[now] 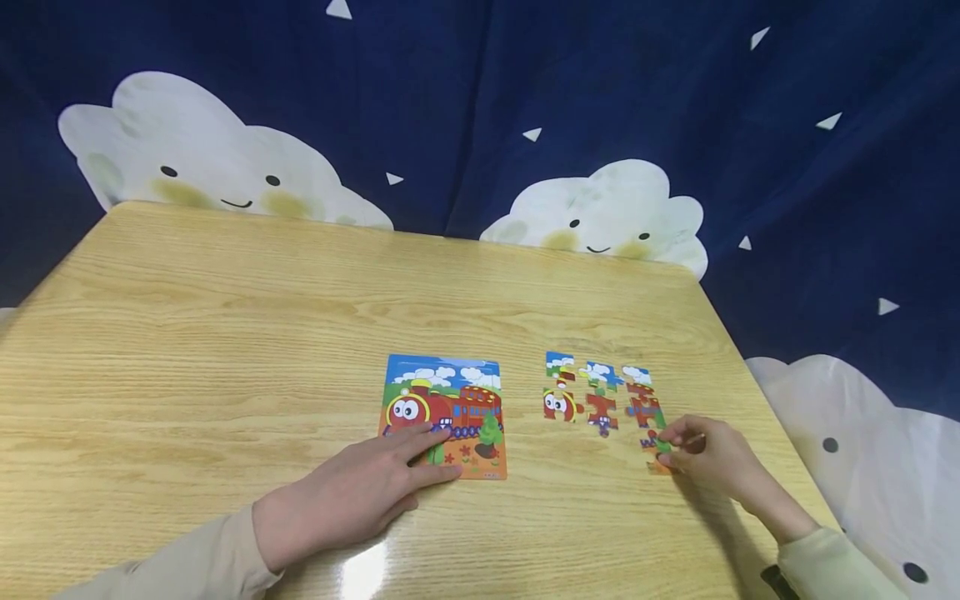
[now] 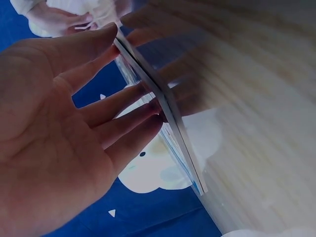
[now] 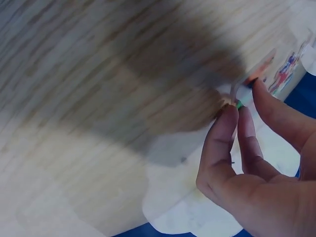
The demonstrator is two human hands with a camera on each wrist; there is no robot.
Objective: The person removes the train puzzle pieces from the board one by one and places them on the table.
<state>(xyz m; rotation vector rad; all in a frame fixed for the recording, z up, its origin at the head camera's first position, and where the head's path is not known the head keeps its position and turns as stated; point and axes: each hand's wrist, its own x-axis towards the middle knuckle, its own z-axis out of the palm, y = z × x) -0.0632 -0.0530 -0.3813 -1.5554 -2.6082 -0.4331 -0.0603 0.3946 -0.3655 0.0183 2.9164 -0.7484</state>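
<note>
A square picture board (image 1: pixel 477 402) of a red train with eyes lies on the table. My left hand (image 1: pixel 352 487) rests on its lower left part, fingers spread and fairly straight. The left wrist view shows the fingertips against the thin edge of the board (image 2: pixel 172 116). To the right, several loose jigsaw pieces (image 1: pixel 602 410) with the same train picture lie in spaced rows. At their lower right corner my right hand (image 1: pixel 716 457) pinches an orange and green jigsaw piece (image 1: pixel 657 468) between thumb and fingers; its outline is partly hidden by the fingertips.
The wooden table (image 1: pixel 225 350) reaches back to a dark blue curtain (image 1: pixel 450 83) printed with white clouds and small triangles. A strip of bare wood separates the board from the loose pieces. A dark object (image 1: pixel 780 581) shows beside the right sleeve.
</note>
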